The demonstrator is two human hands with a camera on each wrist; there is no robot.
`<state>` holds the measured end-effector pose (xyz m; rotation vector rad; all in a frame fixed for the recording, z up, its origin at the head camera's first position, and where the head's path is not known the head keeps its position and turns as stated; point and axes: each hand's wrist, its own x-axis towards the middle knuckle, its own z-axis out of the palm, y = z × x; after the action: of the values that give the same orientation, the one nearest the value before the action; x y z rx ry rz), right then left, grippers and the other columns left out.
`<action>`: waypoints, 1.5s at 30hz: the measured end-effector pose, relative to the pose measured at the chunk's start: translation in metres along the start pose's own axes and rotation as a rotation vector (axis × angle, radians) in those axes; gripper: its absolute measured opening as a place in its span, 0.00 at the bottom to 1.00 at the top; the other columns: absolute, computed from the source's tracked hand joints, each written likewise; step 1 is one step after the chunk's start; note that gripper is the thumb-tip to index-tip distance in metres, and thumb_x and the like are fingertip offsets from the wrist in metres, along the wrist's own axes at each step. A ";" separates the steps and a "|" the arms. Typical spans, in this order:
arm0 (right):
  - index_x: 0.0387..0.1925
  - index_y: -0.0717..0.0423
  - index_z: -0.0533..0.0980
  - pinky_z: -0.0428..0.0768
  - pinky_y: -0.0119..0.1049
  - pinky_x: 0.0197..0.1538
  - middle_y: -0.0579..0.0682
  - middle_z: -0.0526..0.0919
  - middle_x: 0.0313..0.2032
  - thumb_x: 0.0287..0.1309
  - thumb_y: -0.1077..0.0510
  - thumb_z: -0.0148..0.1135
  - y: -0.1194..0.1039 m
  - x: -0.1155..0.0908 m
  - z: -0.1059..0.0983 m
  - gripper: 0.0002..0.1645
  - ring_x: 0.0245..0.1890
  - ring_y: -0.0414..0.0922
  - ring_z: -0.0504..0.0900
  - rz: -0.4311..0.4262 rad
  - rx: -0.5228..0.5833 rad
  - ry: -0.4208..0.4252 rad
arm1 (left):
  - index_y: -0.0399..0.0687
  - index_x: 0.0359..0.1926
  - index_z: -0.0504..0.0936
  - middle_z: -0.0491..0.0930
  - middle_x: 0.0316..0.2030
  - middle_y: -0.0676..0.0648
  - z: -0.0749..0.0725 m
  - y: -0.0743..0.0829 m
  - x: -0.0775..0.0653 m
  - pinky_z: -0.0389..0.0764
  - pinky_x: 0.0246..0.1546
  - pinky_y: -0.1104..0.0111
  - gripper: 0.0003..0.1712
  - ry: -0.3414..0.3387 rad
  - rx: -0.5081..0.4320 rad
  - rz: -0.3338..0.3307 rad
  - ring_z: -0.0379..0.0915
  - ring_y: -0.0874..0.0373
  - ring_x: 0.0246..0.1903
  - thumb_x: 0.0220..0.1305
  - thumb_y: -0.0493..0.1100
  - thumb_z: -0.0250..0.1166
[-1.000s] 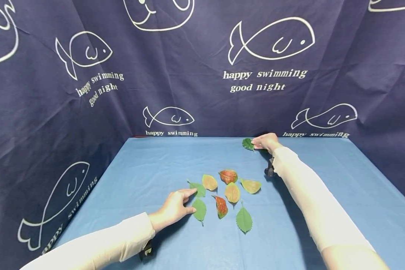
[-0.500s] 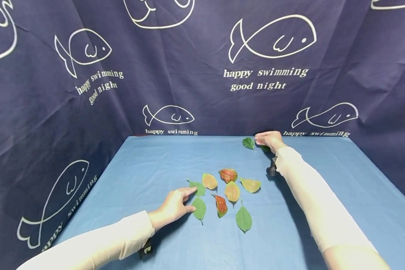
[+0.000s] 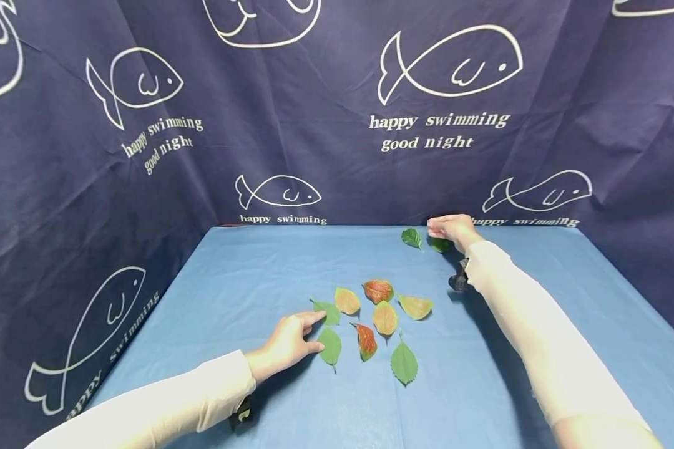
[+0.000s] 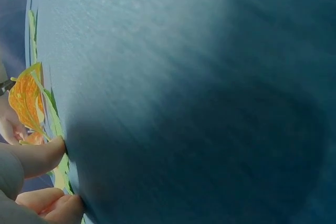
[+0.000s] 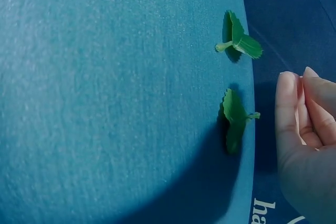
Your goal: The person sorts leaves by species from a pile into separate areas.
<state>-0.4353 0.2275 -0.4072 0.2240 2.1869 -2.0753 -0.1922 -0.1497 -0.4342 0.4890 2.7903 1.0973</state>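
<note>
My left hand [image 3: 285, 346] rests at the left of the leaf group. Its fingertips touch a green leaf [image 3: 328, 312], and its thumb touches a second green leaf [image 3: 330, 347] just nearer. In the left wrist view, thumb and fingertips press down at the leaf edges. Raised over the table's far edge, my right hand [image 3: 455, 229] has its fingers nearly straight and together, holding nothing. Two dark green leaves lie by it: one [image 3: 411, 238] to its left, another [image 3: 439, 244] partly hidden below it. The right wrist view shows both leaves [image 5: 239, 40] apart from the fingers.
Between the hands lie two reddish leaves, the farther one [image 3: 378, 291] and the nearer one [image 3: 366, 342]. Yellowish leaves [image 3: 384, 318] lie among them, and a toothed green leaf [image 3: 404, 363] is nearer the front. A dark blue fish-print cloth [image 3: 337, 149] rises behind the blue table [image 3: 230, 274].
My right hand has left the left-hand dark green leaf and moved right and slightly up, uncovering more of the other one. The left hand stays in place.
</note>
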 end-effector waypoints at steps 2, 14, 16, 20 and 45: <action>0.62 0.76 0.67 0.86 0.30 0.46 0.41 0.85 0.22 0.61 0.70 0.60 -0.001 -0.003 -0.001 0.28 0.27 0.35 0.87 0.004 -0.006 -0.015 | 0.37 0.64 0.73 0.73 0.62 0.34 0.001 -0.001 0.000 0.82 0.55 0.60 0.37 0.000 0.008 0.005 0.74 0.41 0.58 0.52 0.36 0.74; 0.62 0.76 0.67 0.82 0.40 0.58 0.43 0.86 0.27 0.61 0.68 0.61 0.000 -0.019 0.003 0.28 0.29 0.36 0.87 0.022 -0.057 -0.078 | 0.37 0.64 0.73 0.73 0.62 0.34 0.010 -0.003 -0.005 0.82 0.55 0.59 0.37 0.003 -0.013 -0.021 0.75 0.41 0.57 0.52 0.35 0.74; 0.61 0.77 0.67 0.81 0.42 0.59 0.43 0.86 0.27 0.61 0.69 0.60 0.000 -0.022 0.003 0.28 0.28 0.36 0.87 0.016 -0.050 -0.087 | 0.36 0.64 0.73 0.73 0.61 0.33 0.009 -0.002 -0.006 0.81 0.55 0.59 0.37 0.005 -0.018 -0.018 0.74 0.40 0.58 0.52 0.35 0.74; 0.61 0.78 0.66 0.79 0.44 0.60 0.44 0.86 0.25 0.61 0.70 0.60 -0.006 -0.031 0.005 0.29 0.26 0.37 0.86 0.014 -0.015 -0.124 | 0.36 0.64 0.72 0.72 0.62 0.33 0.008 -0.001 -0.006 0.81 0.56 0.59 0.37 0.002 -0.026 -0.019 0.73 0.40 0.59 0.52 0.34 0.73; 0.57 0.80 0.69 0.78 0.51 0.61 0.47 0.88 0.31 0.61 0.64 0.63 -0.010 -0.083 0.032 0.28 0.32 0.38 0.87 -0.058 -0.184 -0.358 | 0.35 0.63 0.73 0.73 0.61 0.33 0.000 0.003 -0.001 0.82 0.54 0.58 0.37 -0.005 0.005 0.000 0.75 0.40 0.56 0.50 0.34 0.74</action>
<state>-0.3561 0.1926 -0.3833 -0.2140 2.1600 -1.7580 -0.1902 -0.1479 -0.4326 0.4919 2.7896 1.0872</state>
